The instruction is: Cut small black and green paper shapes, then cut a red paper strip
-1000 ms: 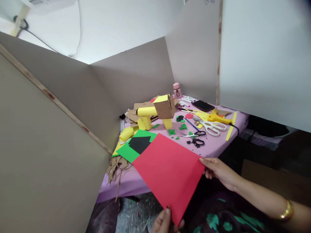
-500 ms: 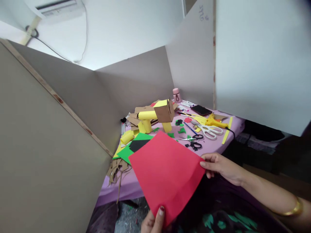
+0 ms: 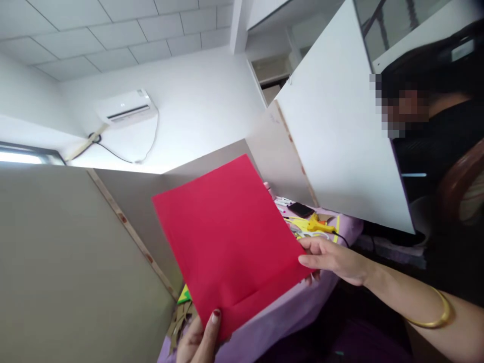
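A red sheet of paper (image 3: 227,237) is held up in front of me, tilted, hiding most of the table behind it. My left hand (image 3: 198,340) pinches its bottom corner, thumb on the front. At the sheet's right corner my right hand (image 3: 333,259) grips it, fingers closed on the edge; a gold bangle (image 3: 431,315) is on that wrist.
Beige partition boards (image 3: 75,262) wall the left and back; a white board (image 3: 340,151) stands at right. The purple table (image 3: 287,312) shows a yellow glue gun (image 3: 315,224) and a phone (image 3: 298,208). Another person in black (image 3: 442,151) sits behind the white board.
The red sheet has been lifted from low over the table to upright before me. The view has tilted upward, bringing the ceiling and the other person into sight.
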A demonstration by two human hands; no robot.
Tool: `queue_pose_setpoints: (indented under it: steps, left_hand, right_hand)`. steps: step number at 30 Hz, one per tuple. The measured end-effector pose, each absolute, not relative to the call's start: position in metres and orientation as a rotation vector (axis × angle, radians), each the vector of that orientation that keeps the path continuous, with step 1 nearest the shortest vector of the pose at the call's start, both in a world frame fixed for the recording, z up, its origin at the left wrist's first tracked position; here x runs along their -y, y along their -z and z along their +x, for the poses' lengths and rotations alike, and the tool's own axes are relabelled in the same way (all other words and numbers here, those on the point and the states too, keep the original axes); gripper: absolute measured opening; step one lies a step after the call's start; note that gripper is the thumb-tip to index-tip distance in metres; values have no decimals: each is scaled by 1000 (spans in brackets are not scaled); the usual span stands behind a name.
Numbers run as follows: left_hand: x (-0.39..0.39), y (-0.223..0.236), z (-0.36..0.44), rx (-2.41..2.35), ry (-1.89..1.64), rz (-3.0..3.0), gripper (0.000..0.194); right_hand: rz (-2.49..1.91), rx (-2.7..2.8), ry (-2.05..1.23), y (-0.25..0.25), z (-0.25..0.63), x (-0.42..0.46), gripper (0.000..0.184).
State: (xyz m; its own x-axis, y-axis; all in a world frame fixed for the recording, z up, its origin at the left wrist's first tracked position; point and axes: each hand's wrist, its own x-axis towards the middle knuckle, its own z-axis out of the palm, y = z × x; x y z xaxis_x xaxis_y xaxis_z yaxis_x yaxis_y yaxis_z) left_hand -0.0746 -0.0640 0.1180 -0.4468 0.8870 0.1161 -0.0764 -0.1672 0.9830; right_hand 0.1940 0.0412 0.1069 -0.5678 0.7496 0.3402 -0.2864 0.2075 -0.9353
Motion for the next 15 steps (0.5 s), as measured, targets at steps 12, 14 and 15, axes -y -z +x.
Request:
queue_pose_setpoints:
  steps: [12, 14, 15]
  left_hand:
    - [57, -146, -44, -1117, -1860, 1290, 81]
    - [59, -144, -46, -1119, -1886, 1308, 65]
    - [59, -143, -47, -1132, -1880, 1320, 58]
  right_hand:
    - [-565, 1548, -1295, -132, 212, -45, 38]
    - [-585, 1531, -1295, -130, 213, -45, 39]
    - [-585, 1528, -1299, -130, 213, -46, 40]
